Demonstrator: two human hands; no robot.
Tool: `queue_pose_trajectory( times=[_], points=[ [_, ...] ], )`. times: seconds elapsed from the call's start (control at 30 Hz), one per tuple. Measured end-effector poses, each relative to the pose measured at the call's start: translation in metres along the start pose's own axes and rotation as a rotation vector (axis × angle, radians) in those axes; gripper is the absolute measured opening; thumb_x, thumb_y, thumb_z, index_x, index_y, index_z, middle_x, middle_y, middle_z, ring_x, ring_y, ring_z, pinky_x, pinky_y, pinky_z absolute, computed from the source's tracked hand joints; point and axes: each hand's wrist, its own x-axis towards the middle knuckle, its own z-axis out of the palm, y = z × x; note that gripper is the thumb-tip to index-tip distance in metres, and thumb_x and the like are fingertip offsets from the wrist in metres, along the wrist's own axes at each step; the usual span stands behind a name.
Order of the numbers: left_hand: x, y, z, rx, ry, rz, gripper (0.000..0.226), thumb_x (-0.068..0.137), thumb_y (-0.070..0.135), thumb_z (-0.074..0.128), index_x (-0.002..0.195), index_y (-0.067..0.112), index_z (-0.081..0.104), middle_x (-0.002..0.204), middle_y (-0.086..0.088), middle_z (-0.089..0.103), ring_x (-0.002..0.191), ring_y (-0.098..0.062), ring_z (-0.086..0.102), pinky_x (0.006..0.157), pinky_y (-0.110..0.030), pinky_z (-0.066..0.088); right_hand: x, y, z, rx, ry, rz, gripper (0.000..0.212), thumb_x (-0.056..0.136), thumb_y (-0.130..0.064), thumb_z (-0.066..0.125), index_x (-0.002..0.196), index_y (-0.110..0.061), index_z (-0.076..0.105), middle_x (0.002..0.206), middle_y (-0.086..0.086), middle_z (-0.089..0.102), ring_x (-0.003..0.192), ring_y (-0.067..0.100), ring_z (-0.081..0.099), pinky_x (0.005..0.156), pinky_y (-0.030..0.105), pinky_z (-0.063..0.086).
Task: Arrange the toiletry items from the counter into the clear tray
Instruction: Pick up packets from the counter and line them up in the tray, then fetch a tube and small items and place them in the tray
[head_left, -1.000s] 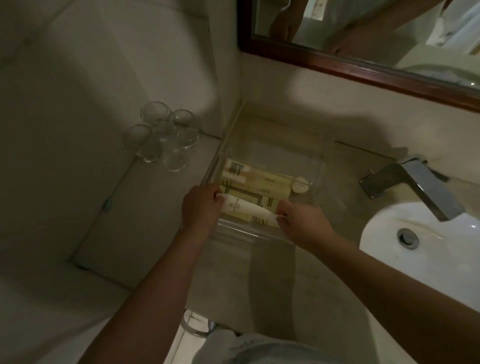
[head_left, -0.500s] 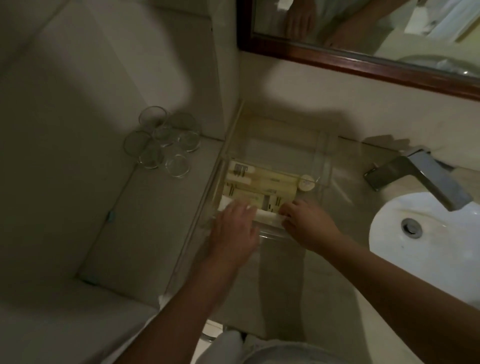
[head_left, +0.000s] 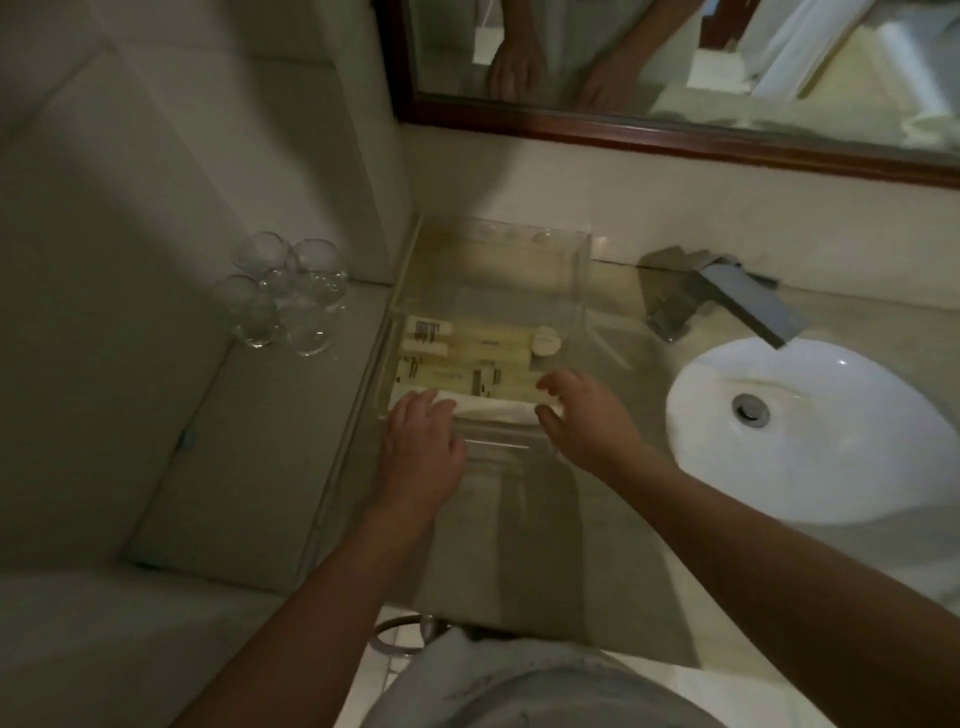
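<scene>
While both hands reach over the grey counter (head_left: 545, 545), a big mirror (head_left: 675, 140) hangs above and a white sink (head_left: 831, 441) sits on the right. The clear tray (head_left: 584, 270) stands at the back corner. The left hand (head_left: 421, 441) lies with straight fingers on one end of a white tube (head_left: 493, 410) at the tray's near edge. The right hand (head_left: 587, 421) has loose, spread fingers by the other end. Some glasses (head_left: 285, 296) stand left of the tray. Cream tubes (head_left: 483, 353) lie side by side inside it, beside a small round white thing (head_left: 545, 343).
</scene>
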Motion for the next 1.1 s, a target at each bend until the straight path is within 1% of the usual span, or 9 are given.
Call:
queue_pose_trajectory(
  times=[0.1,0.2,0.33,0.43,0.6,0.77,0.87,0.97,1.1],
  points=[
    [-0.011,0.037,0.002,-0.006,0.062,0.096,0.037,0.078,0.020,0.057,0.113,0.011,0.062,0.116,-0.014,0.061,0.111,-0.033,0.052,0.096,-0.042,0.043,-0.048,0.032,-0.022,0.103,0.093,0.124,0.031,0.088,-0.028,0.062,0.117,-0.017,0.059,0.109,0.004,0.063,0.098,0.023,0.060,0.079,0.030,0.045],
    [-0.038,0.099,0.016,-0.047,0.006,0.220,0.030,0.075,0.024,0.052,0.097,0.010,0.065,0.099,-0.014,0.062,0.094,-0.035,0.056,0.084,-0.041,0.046,-0.116,0.077,-0.045,0.136,0.191,0.216,0.029,0.087,-0.025,0.063,0.114,-0.014,0.058,0.105,0.006,0.063,0.096,0.025,0.060,0.077,0.031,0.044],
    [-0.100,0.194,0.050,-0.140,-0.100,0.390,0.037,0.077,0.030,0.041,0.095,0.009,0.065,0.097,-0.014,0.062,0.094,-0.035,0.057,0.084,-0.040,0.046,-0.222,0.134,-0.079,0.138,0.273,0.348,0.031,0.088,-0.030,0.061,0.116,-0.017,0.056,0.104,0.002,0.064,0.095,0.020,0.061,0.079,0.032,0.047],
    [-0.151,0.263,0.073,-0.197,-0.174,0.499,0.026,0.081,0.022,0.052,0.100,0.012,0.065,0.104,-0.011,0.063,0.100,-0.029,0.057,0.089,-0.037,0.047,-0.293,0.171,-0.094,0.152,0.366,0.426,0.030,0.086,-0.026,0.065,0.113,-0.014,0.058,0.098,0.002,0.065,0.092,0.022,0.063,0.076,0.030,0.045],
    [-0.207,0.353,0.093,-0.244,-0.265,0.628,0.020,0.083,0.019,0.056,0.100,0.014,0.066,0.104,-0.008,0.062,0.099,-0.027,0.058,0.085,-0.036,0.049,-0.377,0.220,-0.116,0.163,0.397,0.571,0.030,0.087,-0.030,0.064,0.113,-0.016,0.057,0.098,0.002,0.066,0.090,0.021,0.063,0.072,0.027,0.043],
    [-0.218,0.411,0.113,-0.235,-0.332,0.688,0.019,0.085,0.020,0.056,0.101,0.016,0.065,0.105,-0.006,0.062,0.093,-0.026,0.060,0.081,-0.034,0.049,-0.408,0.263,-0.134,0.204,0.468,0.657,0.030,0.087,-0.030,0.062,0.113,-0.016,0.057,0.097,0.001,0.066,0.090,0.019,0.062,0.076,0.031,0.049],
    [-0.209,0.439,0.129,-0.233,-0.369,0.681,0.019,0.086,0.022,0.056,0.102,0.017,0.064,0.105,-0.005,0.061,0.090,-0.024,0.060,0.080,-0.033,0.049,-0.412,0.291,-0.140,0.225,0.443,0.694,0.029,0.087,-0.030,0.062,0.113,-0.017,0.056,0.096,-0.001,0.064,0.089,0.019,0.062,0.074,0.030,0.047],
    [-0.188,0.472,0.150,-0.253,-0.395,0.672,0.020,0.087,0.022,0.055,0.104,0.017,0.064,0.105,-0.005,0.060,0.093,-0.023,0.059,0.083,-0.035,0.049,-0.405,0.328,-0.158,0.231,0.416,0.760,0.030,0.087,-0.032,0.061,0.114,-0.019,0.057,0.096,-0.002,0.064,0.089,0.018,0.062,0.075,0.031,0.048],
    [-0.155,0.519,0.176,-0.312,-0.435,0.643,0.022,0.087,0.021,0.057,0.108,0.017,0.063,0.110,-0.005,0.060,0.098,-0.021,0.059,0.086,-0.032,0.048,-0.391,0.381,-0.193,0.236,0.441,0.888,0.028,0.088,-0.031,0.061,0.113,-0.018,0.058,0.097,-0.002,0.066,0.091,0.020,0.062,0.075,0.030,0.046]
  ],
)
